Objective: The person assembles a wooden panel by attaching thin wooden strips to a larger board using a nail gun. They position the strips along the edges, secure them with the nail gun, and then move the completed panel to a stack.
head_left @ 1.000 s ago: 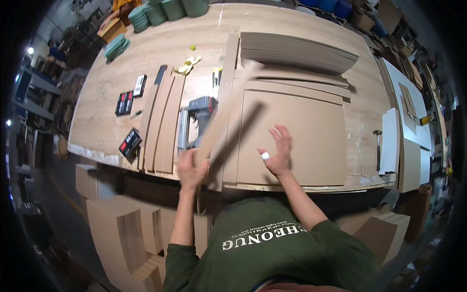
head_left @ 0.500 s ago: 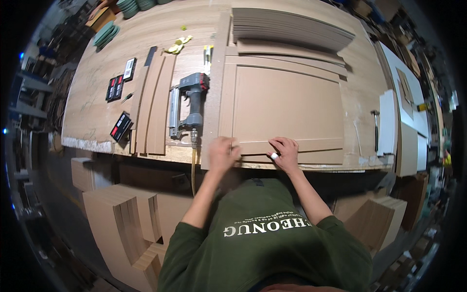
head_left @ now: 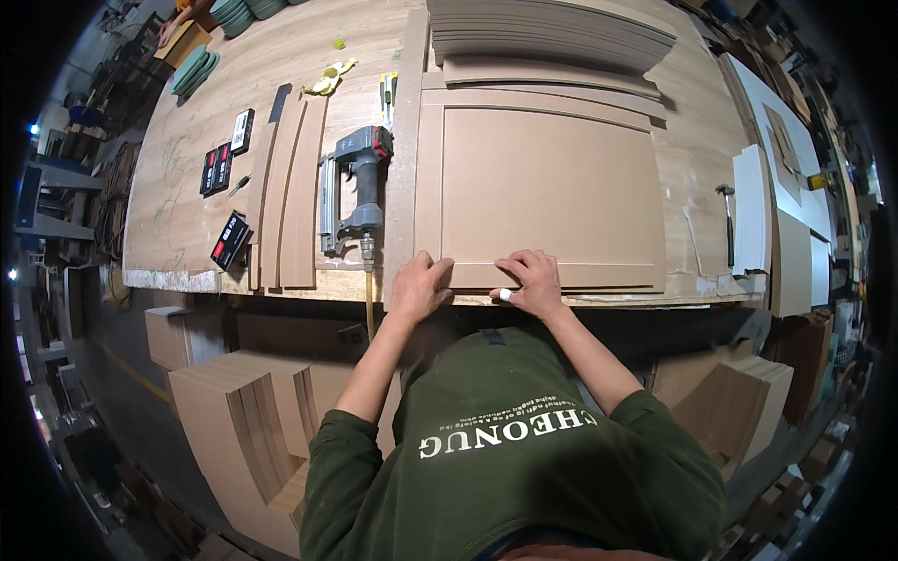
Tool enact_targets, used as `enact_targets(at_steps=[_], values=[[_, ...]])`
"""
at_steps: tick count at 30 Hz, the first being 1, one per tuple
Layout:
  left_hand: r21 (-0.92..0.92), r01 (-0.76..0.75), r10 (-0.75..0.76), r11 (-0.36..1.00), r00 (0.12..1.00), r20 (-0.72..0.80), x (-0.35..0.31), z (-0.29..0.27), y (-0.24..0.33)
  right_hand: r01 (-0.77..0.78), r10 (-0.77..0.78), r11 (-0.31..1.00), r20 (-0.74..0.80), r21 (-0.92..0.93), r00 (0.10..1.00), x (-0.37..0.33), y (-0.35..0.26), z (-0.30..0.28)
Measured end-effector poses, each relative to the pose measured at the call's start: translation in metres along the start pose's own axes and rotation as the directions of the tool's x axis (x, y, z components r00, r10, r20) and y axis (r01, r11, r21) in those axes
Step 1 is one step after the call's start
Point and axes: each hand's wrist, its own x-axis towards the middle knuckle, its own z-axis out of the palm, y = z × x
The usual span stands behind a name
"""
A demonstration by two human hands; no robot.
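The front strip of brown fibreboard lies on the near margin of the flat panel, close to the edge of the tabletop. The left hand is at its left end, the right hand near its middle. Both grips appear closed around its width, fingers on the far side and thumbs on the near one; how firmly, one cannot tell.

The main danger is probably misalignment — uneven pressure from the two hands could turn the strip and open its corner with the left strip. That corner is partly covered by the left hand, so a small gap might be overlooked. If one hand left for the pneumatic nailer, the strip could slip. Its air hose hangs over the edge beside the left forearm — a careless elbow could drag the tool.
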Motion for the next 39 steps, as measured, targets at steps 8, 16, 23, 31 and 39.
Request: enact_targets(at_steps=[8,16,23,31,39], values=[[0.07,-0.072,0.076,0.995,0.995,-0.067,-0.001,0.006,0.001,-0.016,0.017,0.999,0.005,-0.034,1.0,-0.005,-0.005,0.0],[0.067,-0.073,0.079,0.995,0.993,-0.085,-0.001,0.011,-0.003,-0.051,0.053,0.997,0.031,-0.061,0.998,-0.004,-0.01,0.005],[0.056,-0.06,0.066,0.997,0.991,-0.112,-0.003,0.013,-0.003,-0.135,0.137,0.99,0.148,-0.027,0.979,0.006,-0.011,0.009],[0.043,-0.077,0.082,0.996,0.989,-0.127,-0.004,0.014,-0.005,0.045,-0.046,0.998,0.029,0.053,0.999,0.012,-0.01,0.017],[0.048,-0.117,0.122,0.992,0.985,-0.126,-0.001,0.012,-0.004,0.057,-0.06,0.997,0.071,0.045,0.996,0.014,-0.008,0.014]])
